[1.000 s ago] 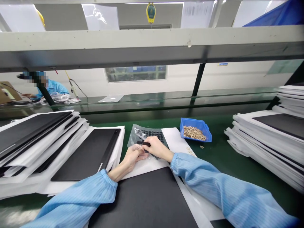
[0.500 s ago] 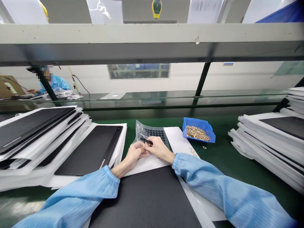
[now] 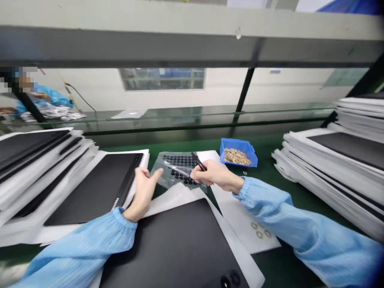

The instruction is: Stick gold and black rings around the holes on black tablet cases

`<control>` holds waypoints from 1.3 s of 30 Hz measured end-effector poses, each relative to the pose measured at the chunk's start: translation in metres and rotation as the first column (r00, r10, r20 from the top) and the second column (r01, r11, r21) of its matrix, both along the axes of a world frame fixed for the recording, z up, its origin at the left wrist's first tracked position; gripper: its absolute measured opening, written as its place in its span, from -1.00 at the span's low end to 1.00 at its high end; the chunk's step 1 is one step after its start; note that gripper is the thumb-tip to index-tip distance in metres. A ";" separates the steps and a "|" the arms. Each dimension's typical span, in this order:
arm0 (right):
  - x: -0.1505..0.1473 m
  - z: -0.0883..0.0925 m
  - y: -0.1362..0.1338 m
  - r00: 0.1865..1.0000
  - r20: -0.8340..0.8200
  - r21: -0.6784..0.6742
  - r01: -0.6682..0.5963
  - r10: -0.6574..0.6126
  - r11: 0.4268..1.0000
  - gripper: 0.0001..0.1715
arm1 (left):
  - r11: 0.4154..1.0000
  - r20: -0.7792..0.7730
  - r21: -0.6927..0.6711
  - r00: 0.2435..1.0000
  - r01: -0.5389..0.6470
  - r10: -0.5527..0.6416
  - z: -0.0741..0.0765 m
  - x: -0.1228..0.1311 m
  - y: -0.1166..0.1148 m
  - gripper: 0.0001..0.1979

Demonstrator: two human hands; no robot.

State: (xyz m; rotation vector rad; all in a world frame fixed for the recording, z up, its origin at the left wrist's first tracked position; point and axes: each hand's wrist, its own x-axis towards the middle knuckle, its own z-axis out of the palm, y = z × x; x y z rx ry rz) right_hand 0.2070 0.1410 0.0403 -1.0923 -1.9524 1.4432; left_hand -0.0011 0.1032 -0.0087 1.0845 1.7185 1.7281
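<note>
My left hand [image 3: 145,191] is open, thumb and fingers apart, between a black cover and the clear plastic film. My right hand [image 3: 216,175] grips black tweezers [image 3: 199,161], tips pointing up and left over a clear sheet [image 3: 180,165] dotted with rows of black round pieces. In front of me lies a large black cover panel [image 3: 177,244] on white foam sheeting [image 3: 249,266], with round black rings [image 3: 230,279] near its lower right corner. A white paper [image 3: 240,212] lies right of it, carrying several tan rings [image 3: 259,232].
A blue bin [image 3: 253,157] of small tan rings stands beyond my right hand. Stacks of covers between foam sheets rise at the left [image 3: 69,160] and right [image 3: 324,172]. A shelf beam [image 3: 180,48] crosses above. A co-worker in a blue sleeve [image 3: 55,97] sits far left.
My hands have parted; the left has moved left and opened. The tweezers now point up over the dotted sheet. The front cover's rings have come into view as the camera tilted down.
</note>
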 end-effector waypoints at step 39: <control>0.070 -0.054 -0.195 0.935 0.227 0.474 0.139 -0.273 0.870 -0.84 | 0.338 -0.591 -0.383 0.053 0.860 -0.805 0.003 0.054 -0.090 -0.87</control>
